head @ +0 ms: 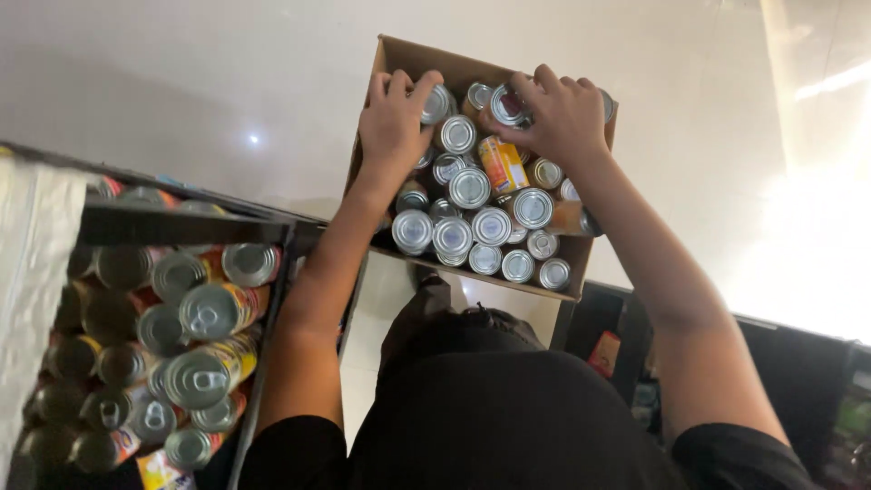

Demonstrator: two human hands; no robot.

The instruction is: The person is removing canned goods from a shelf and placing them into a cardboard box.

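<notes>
Inside cardboard box [392, 56] on pale floor [181, 82]: silver-lidded tins [469, 188], ring-pull tops, orange labels, some tipped. Left hand [392, 122] curled over tin at far rim; right hand [558, 113] closed round another tin [506, 105]. Shelf cans [204, 313] sit left.

Silver-topped cans [472, 213] with orange-and-yellow labels fill a brown cardboard box [399, 56]; similar cans [195, 318] crowd a black-framed rack [181, 227] beside a pale floor [181, 82].

I count 1 cardboard box [392, 56] w/ approx. 20 tin cans [491, 225] showing, 2 hands in it, approx. 20 more shelf cans [207, 310] at left.
</notes>
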